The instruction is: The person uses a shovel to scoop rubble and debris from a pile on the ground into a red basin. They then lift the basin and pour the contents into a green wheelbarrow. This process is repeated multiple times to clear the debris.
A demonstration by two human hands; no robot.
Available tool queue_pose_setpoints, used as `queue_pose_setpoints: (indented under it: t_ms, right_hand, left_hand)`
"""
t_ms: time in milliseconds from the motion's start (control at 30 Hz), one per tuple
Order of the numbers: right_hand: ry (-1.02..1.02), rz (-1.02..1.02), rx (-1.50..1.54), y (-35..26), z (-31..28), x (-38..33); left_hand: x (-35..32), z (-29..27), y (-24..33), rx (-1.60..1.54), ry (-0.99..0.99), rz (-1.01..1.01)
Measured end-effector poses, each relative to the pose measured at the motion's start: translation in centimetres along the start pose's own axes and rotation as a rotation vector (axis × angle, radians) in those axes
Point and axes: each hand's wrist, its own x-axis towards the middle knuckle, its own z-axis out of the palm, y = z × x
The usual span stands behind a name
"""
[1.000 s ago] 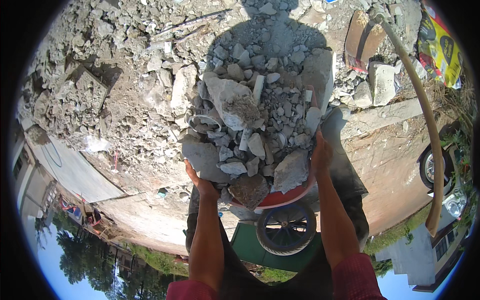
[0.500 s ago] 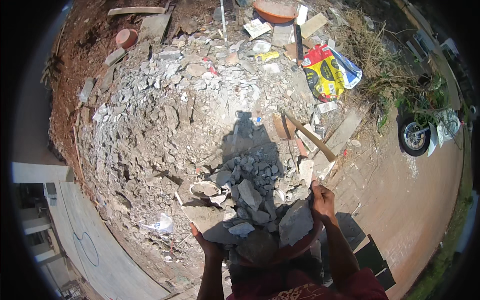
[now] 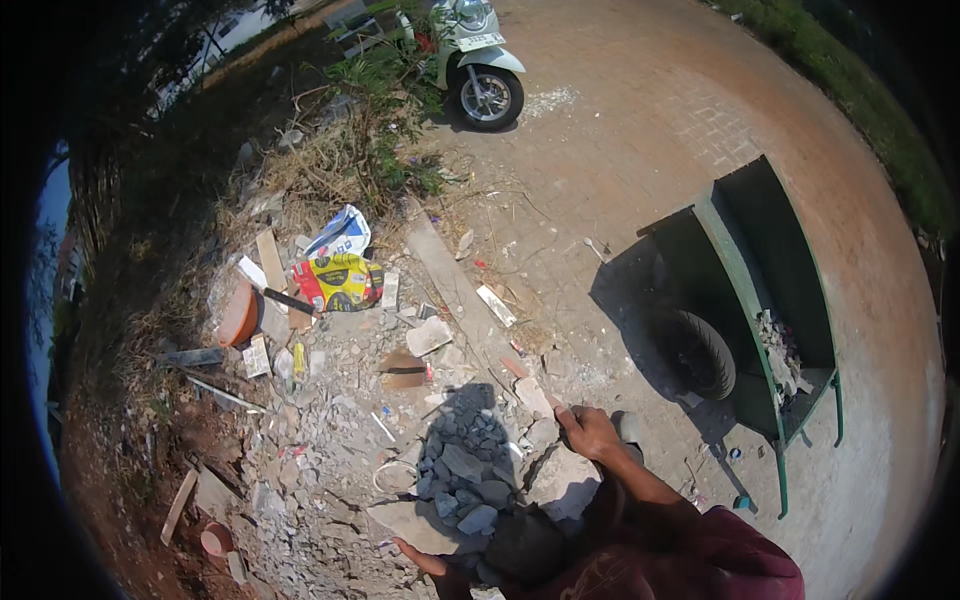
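Close to my body, I hold a loaded basin (image 3: 603,502) between both hands. Its reddish rim is mostly hidden under the load. My right hand (image 3: 592,436) is closed on the right side, beside a large pale slab (image 3: 562,482). At the lower left my left hand (image 3: 422,560) grips the other side, its fingers largely out of sight under a flat grey slab (image 3: 415,525). Broken grey concrete chunks (image 3: 465,465) are heaped in the middle, shaded by my shadow. A dark rounded lump (image 3: 525,548) sits nearest me.
To the right stands a green wheelbarrow (image 3: 718,225) with a black tyre (image 3: 695,352) and some debris inside. Rubble (image 3: 300,500) covers the ground on the left. A yellow-and-red sack (image 3: 340,282), an orange basin (image 3: 238,315) and planks lie farther off. A scooter (image 3: 480,75) is parked beyond.
My view has swung to the right, bringing the whole wheelbarrow and scooter into sight. The loaded basin has turned with me, still between my hands. The wooden-handled tool has left plain view.
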Motion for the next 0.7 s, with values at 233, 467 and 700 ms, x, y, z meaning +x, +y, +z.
queue_pose_setpoints:
  t_ms: [233,467,700]
  right_hand:
    - [0.244,0.258,0.174,15.6,-13.7,-2.9]
    - [0.538,0.508,0.250,32.6,-31.5,-6.3]
    - [0.784,0.816,0.315,46.8,-40.6,-11.7]
  left_hand:
    - [-9.2,17.6,-7.8,0.152,-0.416,-0.306]
    - [-25.5,38.2,-21.4,0.505,-0.735,-0.377]
    - [-32.4,53.4,-39.7,1.099,-1.190,-0.367]
